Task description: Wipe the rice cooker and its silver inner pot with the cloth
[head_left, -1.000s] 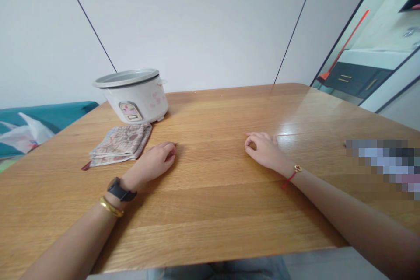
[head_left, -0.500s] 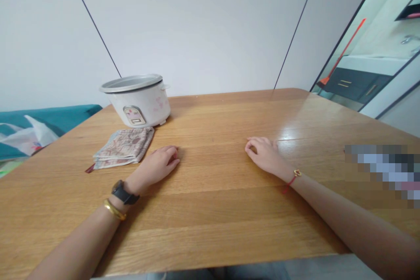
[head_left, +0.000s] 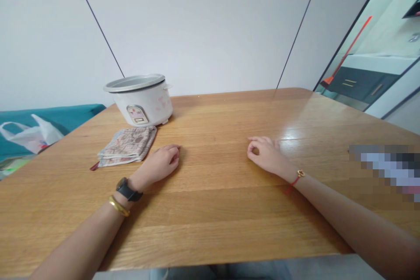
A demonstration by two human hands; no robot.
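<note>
Both of my hands rest on a wooden table (head_left: 210, 201). My left hand (head_left: 160, 164) lies with its fingers curled loosely under, holding nothing, just right of a folded patterned cloth (head_left: 128, 145). A black watch and a gold bangle are on that wrist. My right hand (head_left: 266, 154) sits about a hand's width further right, its fingers curled into a loose ring with nothing in them; a red string bracelet is on its wrist. A white rice cooker (head_left: 141, 99) with a metal lid stands behind the cloth.
A teal sofa (head_left: 55, 116) with a white plastic bag (head_left: 29, 135) lies beyond the table's left edge. A white wall stands behind the table. A doorway at the right shows dark cabinets (head_left: 361, 87). A blurred patch (head_left: 383, 168) covers something at the table's right.
My hands have stayed almost where they were on the table. The view has shifted slightly, so the cooker and cloth appear a little further right.
</note>
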